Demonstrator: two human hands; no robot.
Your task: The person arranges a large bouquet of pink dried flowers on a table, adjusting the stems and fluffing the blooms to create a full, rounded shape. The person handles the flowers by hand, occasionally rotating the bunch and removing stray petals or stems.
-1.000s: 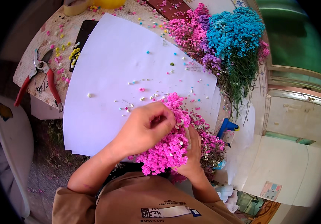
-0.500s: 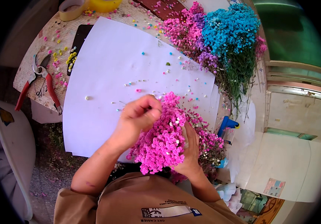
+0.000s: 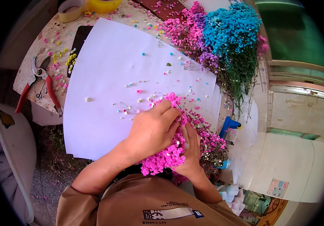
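At the near edge of the white paper (image 3: 101,75), the right hand (image 3: 193,151) grasps the pink bunch (image 3: 164,161); the left hand (image 3: 153,127) curls into its blooms (image 3: 174,99), whether pinching any I cannot tell. Working through them seems the step; the next move calls for a light touch, steady support.

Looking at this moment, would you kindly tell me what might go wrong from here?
The left hand works among the pink flowers, so fragile heads might snap off; loose blossoms already dot the white paper.
The right hand could crush stems if it squeezes too hard.
The pruners lie with handles jutting past the table edge, so a bump might tip them off.
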